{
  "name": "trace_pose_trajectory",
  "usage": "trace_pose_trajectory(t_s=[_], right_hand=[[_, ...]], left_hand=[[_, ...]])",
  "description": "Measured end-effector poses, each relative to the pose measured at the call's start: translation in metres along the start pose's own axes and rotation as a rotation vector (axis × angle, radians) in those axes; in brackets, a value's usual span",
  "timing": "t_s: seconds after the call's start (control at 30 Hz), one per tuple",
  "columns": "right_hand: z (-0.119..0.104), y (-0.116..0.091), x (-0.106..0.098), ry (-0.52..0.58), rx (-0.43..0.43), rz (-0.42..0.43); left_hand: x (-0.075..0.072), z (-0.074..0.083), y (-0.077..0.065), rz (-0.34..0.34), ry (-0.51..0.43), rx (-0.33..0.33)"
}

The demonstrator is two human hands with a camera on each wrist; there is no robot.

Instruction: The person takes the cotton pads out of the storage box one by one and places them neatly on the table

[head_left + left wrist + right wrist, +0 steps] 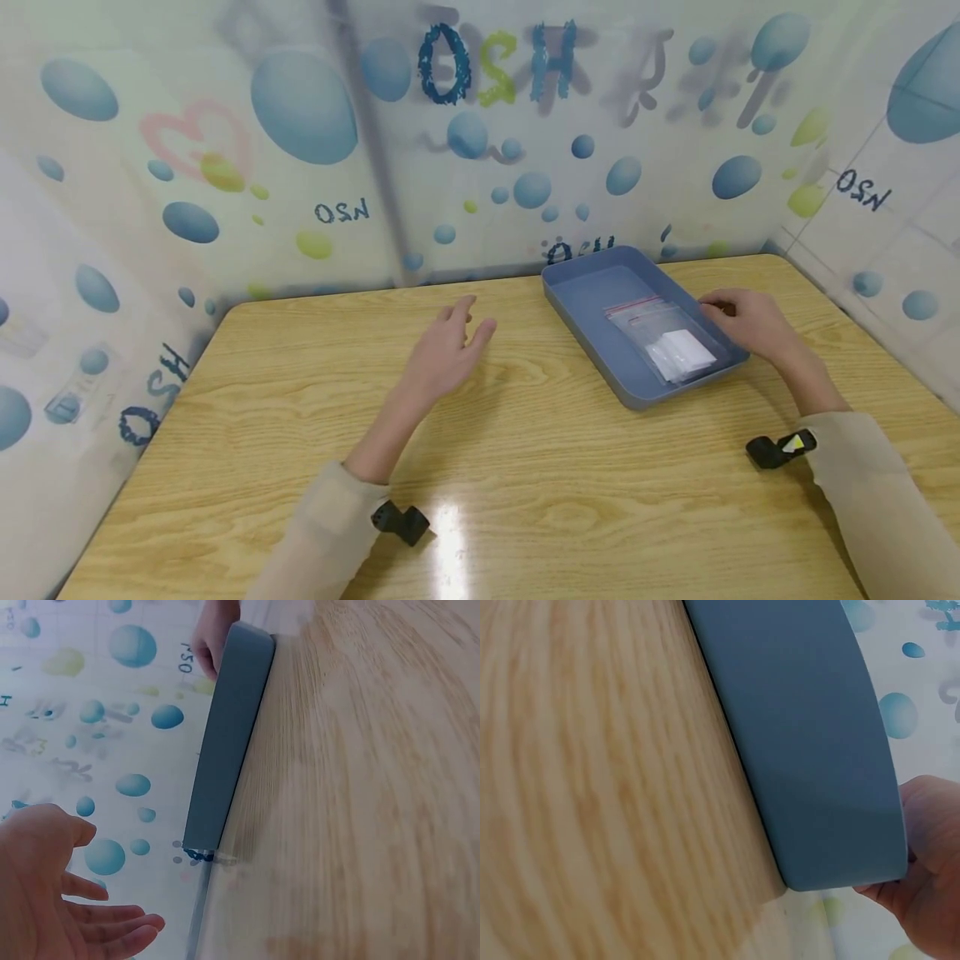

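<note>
Head view shows the right hand (pixel 750 323) with fingers curled over the near-right rim of the tray (pixel 581 333), gripping it. A clear bag (pixel 667 337) lies inside, just left of that grip. The left hand (pixel 442 354) hovers open above the worktop (pixel 525 467), well apart.

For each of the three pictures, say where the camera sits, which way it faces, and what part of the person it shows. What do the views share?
Head: looks forward and down at the wooden table; shows both forearms, left hand and right hand.
Left wrist: low, looks across the table at the blue tray; shows the left palm.
Right wrist: close to the tray's outer wall; shows the right hand at its rim.
Shared: the blue tray and table.
</note>
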State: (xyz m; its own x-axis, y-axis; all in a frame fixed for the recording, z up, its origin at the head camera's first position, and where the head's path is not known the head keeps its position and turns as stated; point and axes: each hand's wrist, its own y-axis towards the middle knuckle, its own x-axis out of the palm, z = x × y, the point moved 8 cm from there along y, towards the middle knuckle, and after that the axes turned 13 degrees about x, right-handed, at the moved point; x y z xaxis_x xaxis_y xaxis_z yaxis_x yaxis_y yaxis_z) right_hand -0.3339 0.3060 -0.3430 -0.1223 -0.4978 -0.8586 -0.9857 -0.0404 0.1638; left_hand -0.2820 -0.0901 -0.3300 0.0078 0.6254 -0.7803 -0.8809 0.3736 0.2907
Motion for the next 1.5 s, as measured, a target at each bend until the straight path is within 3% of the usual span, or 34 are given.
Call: trace_pose_trajectory(t_s=[0.37,0.73,1.07,1.3,1.5], right_hand=[[0.001,0.003,0.004,0.008,0.034,-0.039],[0.002,0.002,0.004,0.008,0.037,-0.038],[0.002,0.003,0.004,0.013,0.045,-0.054],[0.002,0.003,0.004,0.011,0.033,-0.037],[0.000,0.003,0.004,0.010,0.030,-0.036]], left_hand=[[0.005,0.014,0.013,0.038,-0.084,0.008],[0.017,0.019,0.021,0.077,-0.277,-0.018],[0.031,0.025,0.025,0.069,-0.398,-0.021],[0.042,0.030,0.031,0.077,-0.548,-0.031],[0.050,0.033,0.036,0.078,-0.601,-0.038]])
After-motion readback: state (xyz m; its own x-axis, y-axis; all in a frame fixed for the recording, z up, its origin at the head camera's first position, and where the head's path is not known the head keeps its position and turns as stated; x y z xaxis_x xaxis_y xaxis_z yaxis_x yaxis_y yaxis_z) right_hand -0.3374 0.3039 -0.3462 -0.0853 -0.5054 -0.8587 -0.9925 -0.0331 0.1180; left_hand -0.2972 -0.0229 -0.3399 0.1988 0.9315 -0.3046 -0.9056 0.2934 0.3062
